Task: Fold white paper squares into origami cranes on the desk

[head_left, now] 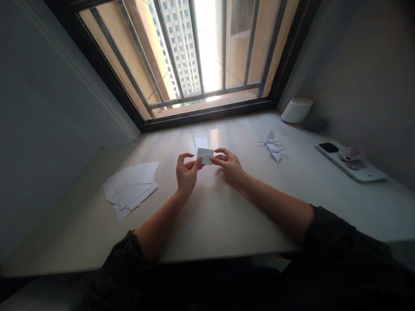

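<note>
- Paper [205,155]: a small folded white piece, held in the air just above the table [227,216], between both hands and near the table's middle.
- Left hand [186,175]: thumb and forefinger are pinched on the paper's left edge. The other fingers are curled and clear of it.
- Right hand [229,165]: fingers [216,160] are pinched on the paper's right edge.
- Handling, as judged: very light, thin and flexible. It creases readily and keeps a crease. It grips well on dry skin and tears rather than breaks.
- Hold points, as judged: opposite edges or corners, with a light pinch. Pressure on the flat middle would dent it.
- Nearby: loose sheets [131,190] well to the left, a crane [272,147] to the right, and a flat device [350,166] beyond it. All lie apart from the hands.
</note>
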`<state>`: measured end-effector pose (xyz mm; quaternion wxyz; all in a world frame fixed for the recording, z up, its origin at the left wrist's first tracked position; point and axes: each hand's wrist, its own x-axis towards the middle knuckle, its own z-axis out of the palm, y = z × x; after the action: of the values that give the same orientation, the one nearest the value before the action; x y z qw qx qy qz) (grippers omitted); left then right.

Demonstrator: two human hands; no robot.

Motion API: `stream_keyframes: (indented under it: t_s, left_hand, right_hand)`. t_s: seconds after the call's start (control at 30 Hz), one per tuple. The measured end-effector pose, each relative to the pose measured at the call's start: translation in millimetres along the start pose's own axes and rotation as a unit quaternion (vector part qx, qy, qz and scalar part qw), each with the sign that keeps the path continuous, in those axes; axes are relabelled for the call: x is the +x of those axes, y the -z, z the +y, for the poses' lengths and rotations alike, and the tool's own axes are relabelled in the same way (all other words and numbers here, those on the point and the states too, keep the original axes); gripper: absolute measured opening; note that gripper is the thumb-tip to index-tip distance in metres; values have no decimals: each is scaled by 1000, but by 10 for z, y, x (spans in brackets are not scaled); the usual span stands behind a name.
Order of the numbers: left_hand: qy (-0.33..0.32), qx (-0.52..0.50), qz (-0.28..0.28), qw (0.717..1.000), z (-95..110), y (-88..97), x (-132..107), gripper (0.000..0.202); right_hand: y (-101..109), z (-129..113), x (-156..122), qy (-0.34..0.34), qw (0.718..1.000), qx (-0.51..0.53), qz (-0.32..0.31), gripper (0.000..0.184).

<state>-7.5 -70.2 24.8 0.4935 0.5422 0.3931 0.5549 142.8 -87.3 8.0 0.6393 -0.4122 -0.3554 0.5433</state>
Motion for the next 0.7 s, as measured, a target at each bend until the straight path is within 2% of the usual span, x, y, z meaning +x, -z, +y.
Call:
stream_keyframes:
  t_s: [0.1, 0.27, 0.4, 0.53, 0.6, 0.7]
  left_hand:
    - [20, -2, -10, 1000, -12, 12, 15, 49]
    - [69, 3, -59, 996, -22, 56, 72, 59]
    - [50, 54, -90, 993, -24, 90, 103, 44]
    - [50, 84, -128, 987, -23, 94, 98, 37]
    - [61, 85, -142, 984, -24, 88, 89, 37]
    - [66, 78, -149, 984, -24, 80, 78, 36]
  right_hand:
    - [-1, 15, 12, 35, 999, -9, 8, 48]
    - [3, 23, 24, 96, 993, -66, 3, 39]
    - [46, 23, 43, 138, 980, -142, 7, 26]
    - [70, 12, 37, 198, 954, -226, -1, 23]
    - [60, 5, 19, 207, 947, -245, -14, 23]
    - [32, -13, -17, 189, 951, -242, -20, 27]
